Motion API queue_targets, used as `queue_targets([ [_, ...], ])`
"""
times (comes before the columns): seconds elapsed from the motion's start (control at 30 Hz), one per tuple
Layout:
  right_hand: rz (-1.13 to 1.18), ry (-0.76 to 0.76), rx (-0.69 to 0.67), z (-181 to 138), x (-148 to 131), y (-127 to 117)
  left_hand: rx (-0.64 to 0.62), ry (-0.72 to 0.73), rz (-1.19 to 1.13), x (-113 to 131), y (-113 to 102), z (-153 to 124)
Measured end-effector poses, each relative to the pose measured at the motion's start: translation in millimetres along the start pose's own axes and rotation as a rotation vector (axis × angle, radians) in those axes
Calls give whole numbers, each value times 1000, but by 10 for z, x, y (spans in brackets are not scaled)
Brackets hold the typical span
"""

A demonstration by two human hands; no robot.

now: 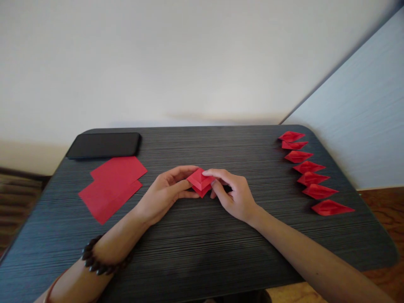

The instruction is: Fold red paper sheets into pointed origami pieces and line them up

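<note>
A small folded red paper piece point(200, 182) sits at the middle of the dark striped table point(202, 244). My left hand point(164, 194) pinches its left side with thumb and fingers. My right hand point(232, 193) pinches its right side, index finger lying on top of the fold. Both hands rest on the tabletop. A beaded bracelet point(97, 256) circles my left wrist.
Flat red paper sheets point(112, 187) lie overlapped at the left. A black phone point(104, 145) lies at the back left corner. Several finished red folded paper shapes point(311, 176) form a row along the right edge. A pale wall stands behind the table.
</note>
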State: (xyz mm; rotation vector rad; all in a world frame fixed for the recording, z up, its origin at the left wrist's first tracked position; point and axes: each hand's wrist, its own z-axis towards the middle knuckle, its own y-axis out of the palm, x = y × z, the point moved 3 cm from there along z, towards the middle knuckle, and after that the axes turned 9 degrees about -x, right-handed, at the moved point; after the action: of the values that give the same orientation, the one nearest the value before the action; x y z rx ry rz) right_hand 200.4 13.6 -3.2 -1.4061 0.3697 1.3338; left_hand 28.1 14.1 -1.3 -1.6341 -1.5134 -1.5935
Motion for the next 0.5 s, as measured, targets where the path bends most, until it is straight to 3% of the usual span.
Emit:
queue_targets([
  [0.23, 57, 9, 6, -1, 19, 9, -63, -18, -229, -7, -11, 19],
  [0.5, 1, -16, -3, 8, -44, -13, 44, -2, -130, -41, -30, 12],
])
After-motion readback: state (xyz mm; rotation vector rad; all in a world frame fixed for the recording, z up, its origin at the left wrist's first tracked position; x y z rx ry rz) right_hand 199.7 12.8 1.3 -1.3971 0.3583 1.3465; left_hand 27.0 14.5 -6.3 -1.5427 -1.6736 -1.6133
